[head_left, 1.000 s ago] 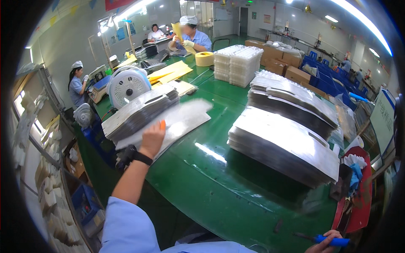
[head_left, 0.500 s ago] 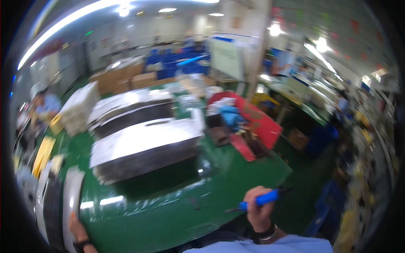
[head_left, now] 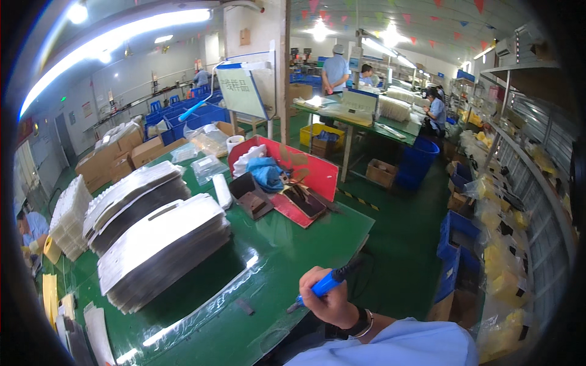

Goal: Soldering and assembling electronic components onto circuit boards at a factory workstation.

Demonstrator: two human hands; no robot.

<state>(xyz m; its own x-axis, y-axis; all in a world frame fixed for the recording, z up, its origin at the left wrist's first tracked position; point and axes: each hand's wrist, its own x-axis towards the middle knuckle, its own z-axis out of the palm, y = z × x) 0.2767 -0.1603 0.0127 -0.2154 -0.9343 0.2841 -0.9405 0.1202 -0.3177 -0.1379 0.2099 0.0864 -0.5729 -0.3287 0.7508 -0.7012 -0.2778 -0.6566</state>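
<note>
On the left of the green desk [head_left: 287, 244] lie two fanned stacks of flat silvery sheets [head_left: 160, 250], well apart from the work in hand, and the left hand is out of view. Nearer the front edge, the right hand [head_left: 329, 300] has its fingers [head_left: 312, 282] wrapped fully around a blue-handled tool [head_left: 326, 284], whose dark tip (too small to identify) points down towards the desk. A steadier job probably means bracing the wrist near the edge and keeping the trailing cord off the red tray [head_left: 308, 174] behind.
</note>
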